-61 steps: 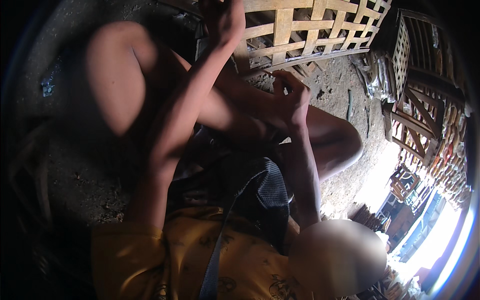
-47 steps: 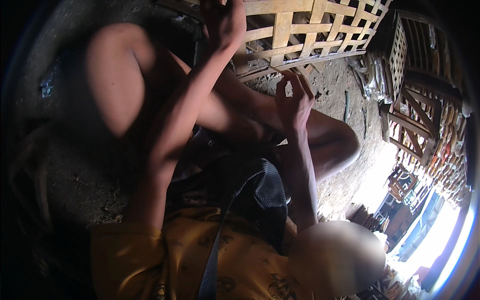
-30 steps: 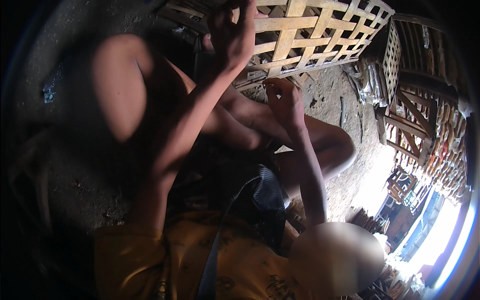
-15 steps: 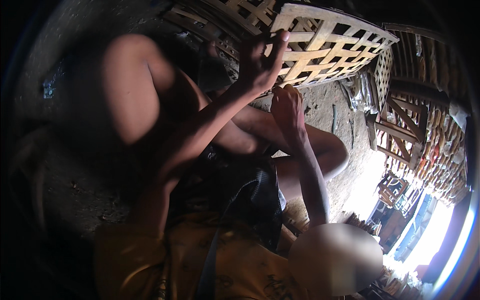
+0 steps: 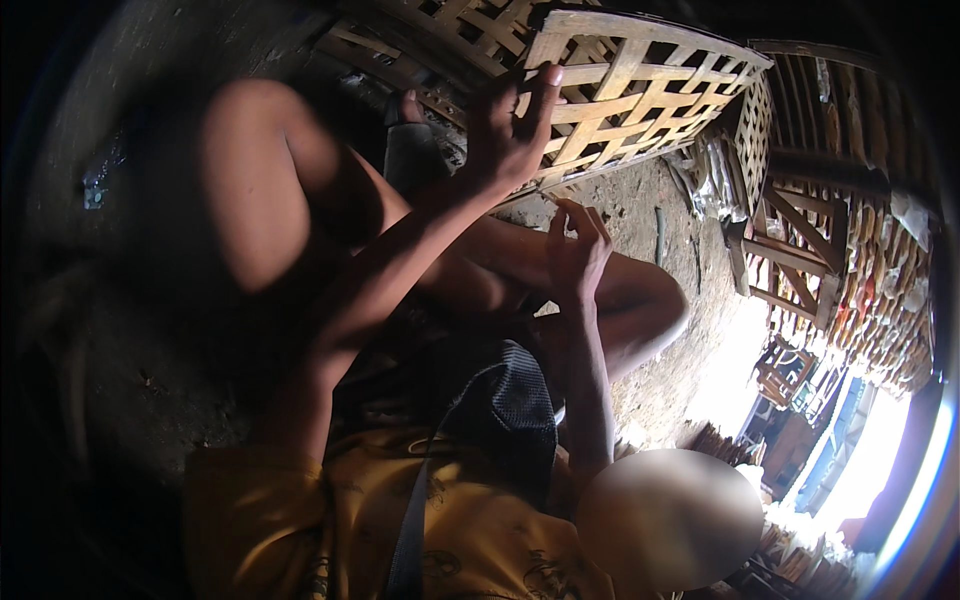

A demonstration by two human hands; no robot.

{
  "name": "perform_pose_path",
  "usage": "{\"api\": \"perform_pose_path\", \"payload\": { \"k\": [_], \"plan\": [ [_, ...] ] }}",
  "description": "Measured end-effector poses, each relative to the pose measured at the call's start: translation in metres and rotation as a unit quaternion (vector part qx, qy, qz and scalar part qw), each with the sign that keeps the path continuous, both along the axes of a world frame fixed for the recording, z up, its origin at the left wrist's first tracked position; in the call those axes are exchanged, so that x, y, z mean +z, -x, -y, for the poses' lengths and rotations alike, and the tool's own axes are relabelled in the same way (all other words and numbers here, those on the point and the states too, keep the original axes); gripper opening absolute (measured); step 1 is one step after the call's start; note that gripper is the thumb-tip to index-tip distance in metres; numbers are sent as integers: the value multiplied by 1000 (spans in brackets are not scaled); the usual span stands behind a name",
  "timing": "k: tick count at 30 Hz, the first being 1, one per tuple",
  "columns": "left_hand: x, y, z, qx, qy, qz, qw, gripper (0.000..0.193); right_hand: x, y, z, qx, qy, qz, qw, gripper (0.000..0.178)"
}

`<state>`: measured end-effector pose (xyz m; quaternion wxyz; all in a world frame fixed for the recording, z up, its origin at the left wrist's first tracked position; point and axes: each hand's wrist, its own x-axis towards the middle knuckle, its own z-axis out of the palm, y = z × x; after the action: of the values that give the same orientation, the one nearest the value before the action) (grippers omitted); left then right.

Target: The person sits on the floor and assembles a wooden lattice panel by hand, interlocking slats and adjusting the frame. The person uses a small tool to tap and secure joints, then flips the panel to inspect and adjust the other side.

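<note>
A panel of flat bamboo strips woven in an open lattice [image 5: 640, 95] stands tilted in front of me. At its near left edge, my left hand [image 5: 512, 135] grips the border, thumb raised against the strips and the other fingers partly hidden. Below the panel's lower corner is my right hand [image 5: 580, 252], fingers pinched together. A thin pale strip [image 5: 547, 194] seems to run from those fingertips toward the corner; its full length is too small to make out.
My bent legs [image 5: 250, 180] frame the work, with a black bag [image 5: 500, 400] on my lap. More woven panels [image 5: 440, 30] lie behind. Plastic wrapping [image 5: 710, 180] and a wooden frame [image 5: 795, 250] stand at the right, on an earthen floor [image 5: 650, 400].
My right hand has drawn back from the panel's lower edge, toward me, and its fingers now show. The left hand keeps its hold, and the whole view has shifted slightly.
</note>
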<state>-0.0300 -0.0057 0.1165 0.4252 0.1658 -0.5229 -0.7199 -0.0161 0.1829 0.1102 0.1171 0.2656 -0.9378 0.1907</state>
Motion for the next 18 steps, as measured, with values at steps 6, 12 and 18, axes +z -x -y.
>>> {"api": "perform_pose_path", "payload": {
  "k": [6,12,18],
  "plan": [
    [0,1,-2,8,48,-4,999,38,-15,0,2,-9,20,30,999,13],
    [-1,-3,-4,2,60,17,998,41,-16,0,10,20,-66,-15,998,14],
    [9,-7,-4,11,79,-39,996,35,-11,1,7,12,-67,-109,992,14]
  ]
}}
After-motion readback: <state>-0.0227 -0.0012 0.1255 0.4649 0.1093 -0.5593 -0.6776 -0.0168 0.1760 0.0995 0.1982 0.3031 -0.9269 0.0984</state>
